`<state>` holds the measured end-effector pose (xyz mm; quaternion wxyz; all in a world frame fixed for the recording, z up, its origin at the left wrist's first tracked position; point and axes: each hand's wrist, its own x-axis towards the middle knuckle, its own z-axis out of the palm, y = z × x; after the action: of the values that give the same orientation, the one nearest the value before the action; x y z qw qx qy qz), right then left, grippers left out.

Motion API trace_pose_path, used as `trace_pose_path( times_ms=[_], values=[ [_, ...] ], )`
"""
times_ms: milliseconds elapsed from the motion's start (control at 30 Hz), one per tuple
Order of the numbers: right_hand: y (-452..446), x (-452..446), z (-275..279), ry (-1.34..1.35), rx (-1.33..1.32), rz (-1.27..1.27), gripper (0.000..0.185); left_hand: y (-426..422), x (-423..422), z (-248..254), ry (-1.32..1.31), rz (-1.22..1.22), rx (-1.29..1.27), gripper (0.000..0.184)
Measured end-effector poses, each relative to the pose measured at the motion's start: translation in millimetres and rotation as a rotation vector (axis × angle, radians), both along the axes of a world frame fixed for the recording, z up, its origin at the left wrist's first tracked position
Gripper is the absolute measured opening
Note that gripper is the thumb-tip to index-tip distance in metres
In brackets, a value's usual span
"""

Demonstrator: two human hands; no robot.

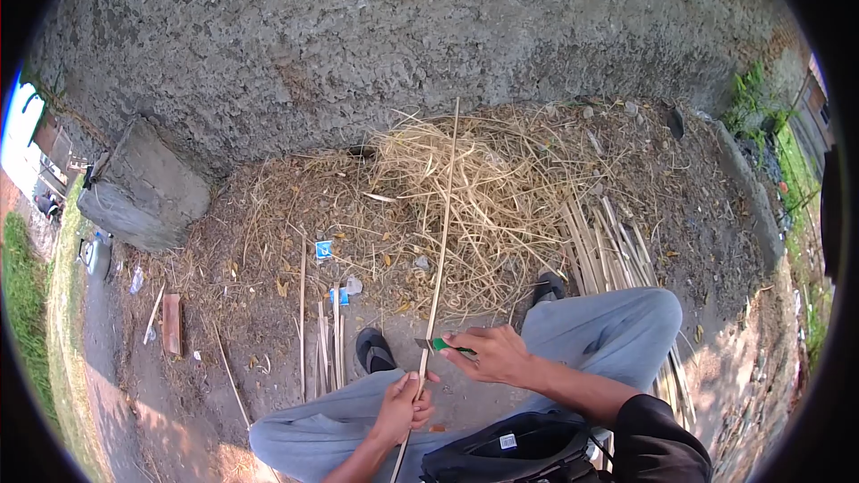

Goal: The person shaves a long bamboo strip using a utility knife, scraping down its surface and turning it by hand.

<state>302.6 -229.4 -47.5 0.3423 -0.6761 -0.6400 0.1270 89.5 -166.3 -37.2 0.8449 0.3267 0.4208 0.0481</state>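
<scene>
A long thin pale strip (pixel 445 215) runs from the lap up toward the wall. Low in the view, my left hand (pixel 404 408) is closed around its lower part. My right hand (pixel 490 355), to the right of the strip, grips a green-handled knife (pixel 438 343). The knife's short blade lies against the strip just above my left hand. Beyond both hands, a heap of pale shavings (pixel 456 188) covers the ground at the foot of the wall.
A rough grey wall (pixel 385 36) spans the top. Cut strips lie left (pixel 302 322) and right (pixel 608 246) of my legs. A concrete block (pixel 148 186) and a brick (pixel 172 325) are at the left. A black bag (pixel 510 452) rests on my lap.
</scene>
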Motion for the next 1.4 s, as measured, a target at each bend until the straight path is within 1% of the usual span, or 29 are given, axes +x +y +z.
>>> trace_pose_path(
  times_ms=[67,167,233,333,367,400,433,467,533,567,600,667,700,733,800,833,867,933,1033,1167,1233,1267,1300,1333,1400],
  values=[
    [0.8,-1.0,-1.4,-0.028,0.020,-0.018,0.023,-1.7,-0.6,-1.3,0.009,0.008,0.003,0.036],
    [9.3,6.2,-9.9,-0.033,0.032,-0.066,0.022,-4.8,1.1,-3.0,0.044,-0.015,0.076,0.035],
    [16.7,11.0,-16.4,-0.001,0.090,-0.140,0.022,-6.1,-0.2,-3.0,0.054,-0.032,0.138,0.034],
    [20.2,21.2,-16.6,0.006,0.049,-0.160,0.022,-5.6,0.8,4.1,0.092,-0.051,0.136,0.032],
    [22.4,26.9,-20.2,0.010,0.085,-0.249,0.021,-11.3,-0.9,6.7,0.091,-0.055,0.136,0.032],
    [28.2,35.3,-25.9,0.015,0.127,-0.342,0.022,-18.6,-5.9,8.9,0.100,-0.121,0.148,0.033],
    [33.6,68.0,-27.3,0.036,-0.012,-0.462,0.023,-25.8,-13.2,9.9,0.115,-0.190,0.156,0.033],
    [35.6,101.3,-25.9,0.060,-0.153,-0.582,0.025,-31.3,-21.9,8.1,0.121,-0.205,0.156,0.033],
    [32.5,120.8,-21.9,0.085,-0.120,-0.613,0.026,-33.1,-26.5,14.8,0.104,-0.328,0.228,0.033],
    [29.9,127.1,-19.0,0.098,-0.091,-0.625,0.027,-27.2,-27.1,18.9,0.093,-0.296,0.078,0.035],
    [28.9,123.9,-11.8,0.090,-0.090,-0.632,0.027,-17.5,-25.3,19.7,0.083,-0.303,0.078,0.035],
    [33.4,101.8,2.7,0.311,0.026,-0.597,0.029,0.5,-24.9,13.2,-0.005,-0.217,-0.119,0.038],
    [32.4,91.2,-2.2,0.290,0.015,-0.554,0.028,5.7,-24.3,10.8,-0.037,-0.184,-0.145,0.041],
    [28.3,73.5,5.1,0.294,0.042,-0.455,0.027,6.7,-23.6,8.4,-0.033,-0.170,-0.145,0.041],
    [16.5,40.5,15.1,0.261,0.064,-0.263,0.025,11.2,-22.8,3.2,-0.146,-0.096,-0.256,0.041],
    [10.5,28.4,13.9,0.221,0.053,-0.167,0.026,12.1,-20.9,-0.6,-0.135,-0.091,-0.254,0.041],
    [4.8,18.3,13.5,0.224,0.052,-0.163,0.026,11.9,-19.5,-2.3,-0.133,-0.087,-0.254,0.041],
    [-2.6,5.6,12.9,0.106,-0.106,-0.056,0.025,12.1,-16.0,-2.3,-0.109,-0.058,-0.271,0.040],
    [-2.8,3.1,13.6,0.054,-0.163,0.009,0.027,6.8,-13.2,-2.5,-0.086,-0.051,-0.196,0.041],
    [1.7,4.8,6.1,0.073,-0.148,0.026,0.027,1.0,-10.3,-2.8,-0.081,-0.057,-0.113,0.039],
    [6.7,9.6,-3.9,0.030,-0.005,-0.140,0.027,-8.2,-9.9,-2.9,0.064,-0.084,0.114,0.036],
    [12.8,24.0,-6.3,0.080,-0.045,-0.267,0.027,-14.3,-11.8,-2.4,0.063,-0.087,0.114,0.036],
    [21.8,46.3,-5.2,0.134,-0.083,-0.397,0.027,-20.5,-16.3,-1.8,0.066,-0.152,0.144,0.034],
    [25.7,70.0,-7.1,0.127,-0.127,-0.441,0.028,-25.2,-21.8,-3.3,0.068,-0.218,0.171,0.033],
    [30.0,100.5,-11.7,0.115,-0.174,-0.499,0.028,-24.9,-25.9,-7.1,0.058,-0.243,0.168,0.032]
  ],
)
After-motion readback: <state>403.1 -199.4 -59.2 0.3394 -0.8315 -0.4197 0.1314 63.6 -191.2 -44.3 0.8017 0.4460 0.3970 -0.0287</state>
